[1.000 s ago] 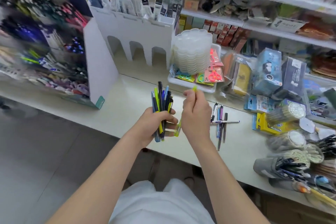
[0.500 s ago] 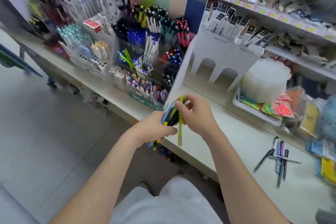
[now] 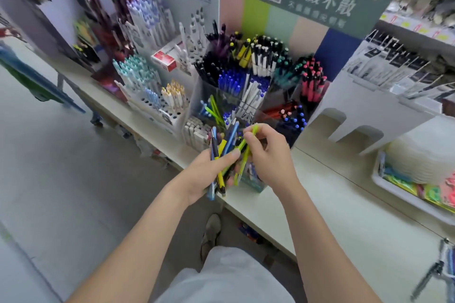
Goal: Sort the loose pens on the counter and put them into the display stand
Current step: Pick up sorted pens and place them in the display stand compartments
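My left hand (image 3: 209, 170) grips a bundle of pens (image 3: 222, 152), blue, yellow and black, held upright in front of the counter edge. My right hand (image 3: 268, 155) pinches a lime-green pen (image 3: 246, 152) near its top, right beside the bundle. Just behind both hands stands the display stand (image 3: 246, 96), a clear tiered rack with compartments of black, blue, white, pink and green pens. A few loose pens (image 3: 440, 270) lie on the white counter (image 3: 344, 204) at the far right edge.
A white stand of pastel pens (image 3: 152, 86) is left of the clear rack. A white cardboard display (image 3: 364, 106) and a tray with stacked translucent lids (image 3: 423, 157) stand to the right. Shelves of goods run behind. Grey floor lies to the left.
The view has swung left from the loose pens to the display stand. Both hands, with bundle and green pen, have come closer to the stand's front.
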### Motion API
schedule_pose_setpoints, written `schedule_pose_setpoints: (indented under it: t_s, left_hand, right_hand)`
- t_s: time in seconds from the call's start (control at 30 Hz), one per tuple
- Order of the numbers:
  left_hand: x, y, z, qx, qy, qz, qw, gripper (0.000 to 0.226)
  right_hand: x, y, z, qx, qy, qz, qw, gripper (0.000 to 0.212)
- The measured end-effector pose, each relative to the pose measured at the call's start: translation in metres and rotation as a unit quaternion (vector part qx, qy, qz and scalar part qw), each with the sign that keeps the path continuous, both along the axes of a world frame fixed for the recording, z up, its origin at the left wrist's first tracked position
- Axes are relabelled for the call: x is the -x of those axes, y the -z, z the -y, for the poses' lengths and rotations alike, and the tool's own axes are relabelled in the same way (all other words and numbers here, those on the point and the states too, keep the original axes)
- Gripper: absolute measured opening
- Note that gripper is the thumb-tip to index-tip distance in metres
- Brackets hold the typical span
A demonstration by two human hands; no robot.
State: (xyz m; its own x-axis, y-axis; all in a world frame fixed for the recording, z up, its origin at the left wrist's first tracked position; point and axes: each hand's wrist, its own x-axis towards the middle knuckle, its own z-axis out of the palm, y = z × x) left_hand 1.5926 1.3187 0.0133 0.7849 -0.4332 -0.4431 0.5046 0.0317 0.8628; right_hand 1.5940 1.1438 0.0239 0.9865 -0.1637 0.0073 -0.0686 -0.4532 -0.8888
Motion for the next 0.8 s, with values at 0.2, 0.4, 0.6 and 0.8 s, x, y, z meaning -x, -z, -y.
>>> schedule_pose_setpoints:
  t_s: [0.2,0.4,0.6,0.8]
  left_hand:
    - [-0.068,0.002,-0.018,-0.006,-0.060,-0.037,0.998,0.027]
    - [-0.102,0.007,-0.030,-0.005,-0.097,-0.015,0.995,0.024]
    - [-0.128,0.012,-0.043,-0.121,-0.104,0.097,0.982,0.031]
    - [-0.144,0.015,-0.058,-0.119,-0.056,0.097,0.987,0.029]
  right_hand:
    - [-0.051,-0.006,-0.022,-0.074,0.006,0.034,0.997,0.010]
    - [-0.062,-0.012,-0.038,-0.112,0.034,0.084,0.990,0.009]
    - [-0.071,-0.006,-0.051,-0.063,0.253,0.184,0.948,0.009]
    - [-0.085,0.005,-0.065,0.061,0.269,0.239,0.931,0.010]
